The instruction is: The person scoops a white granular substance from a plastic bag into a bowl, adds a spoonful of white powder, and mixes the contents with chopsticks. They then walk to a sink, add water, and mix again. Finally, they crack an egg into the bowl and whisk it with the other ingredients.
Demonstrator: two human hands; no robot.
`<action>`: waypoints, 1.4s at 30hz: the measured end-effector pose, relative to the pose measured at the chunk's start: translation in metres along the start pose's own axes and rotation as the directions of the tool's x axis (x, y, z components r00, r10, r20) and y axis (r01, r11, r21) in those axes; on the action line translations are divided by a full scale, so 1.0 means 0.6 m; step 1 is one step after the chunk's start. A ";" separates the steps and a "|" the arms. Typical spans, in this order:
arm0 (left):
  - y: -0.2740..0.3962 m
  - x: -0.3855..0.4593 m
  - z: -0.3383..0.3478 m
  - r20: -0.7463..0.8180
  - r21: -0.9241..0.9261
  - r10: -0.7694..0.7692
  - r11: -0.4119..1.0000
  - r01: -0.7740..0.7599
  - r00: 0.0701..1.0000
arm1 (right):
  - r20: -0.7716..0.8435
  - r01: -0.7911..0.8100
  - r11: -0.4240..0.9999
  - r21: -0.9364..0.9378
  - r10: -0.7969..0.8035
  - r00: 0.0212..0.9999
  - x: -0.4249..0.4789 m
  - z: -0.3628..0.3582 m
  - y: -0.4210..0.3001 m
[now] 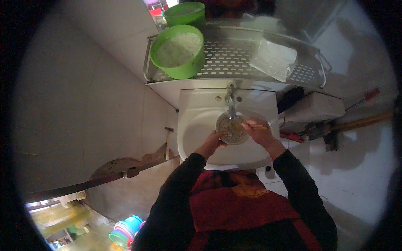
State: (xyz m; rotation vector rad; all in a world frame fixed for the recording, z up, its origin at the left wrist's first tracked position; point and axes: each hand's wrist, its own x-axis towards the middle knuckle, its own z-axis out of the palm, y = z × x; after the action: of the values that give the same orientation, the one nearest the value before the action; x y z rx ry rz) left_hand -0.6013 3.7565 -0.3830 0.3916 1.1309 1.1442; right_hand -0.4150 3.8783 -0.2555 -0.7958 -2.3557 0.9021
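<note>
A round bowl (231,133) with speckled, grainy contents is held over the white washbasin (194,135), under the metal faucet (231,106). My left hand (213,143) grips the bowl's near left rim, thumb on top. At the bowl's right side, my right hand (259,131) is closed around a thin wooden stick or handle (259,126). The stick's far end is hard to make out in the bowl. Whether water is running from the faucet I cannot tell.
Above the basin, a perforated metal shelf (227,59) carries a green tub (185,67) of whitish speckled material and a clear plastic packet (274,59). A toilet tank (326,106) and long-handled tools (361,122) stand right. Colourful plastic basins (127,230) are at lower left.
</note>
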 end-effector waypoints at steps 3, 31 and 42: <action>-0.004 -0.011 -0.006 0.053 0.161 0.139 0.976 -0.146 0.989 | 0.000 0.030 0.998 -0.046 -0.030 1.000 0.014 0.002 0.034; -0.038 0.001 -0.045 -0.127 -0.050 -0.044 0.998 0.038 0.991 | -0.042 0.030 0.995 -0.099 -0.034 0.999 -0.011 0.045 0.002; 0.001 -0.008 -0.001 0.104 0.233 0.108 0.964 -0.130 0.989 | -0.140 0.215 0.930 -0.298 -0.266 0.954 -0.022 0.048 0.002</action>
State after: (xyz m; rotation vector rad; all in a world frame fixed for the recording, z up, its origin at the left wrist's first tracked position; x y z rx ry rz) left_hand -0.6022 3.7526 -0.3804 0.6999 1.1810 1.0852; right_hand -0.4229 3.8580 -0.2784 -0.6406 -2.3821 0.3826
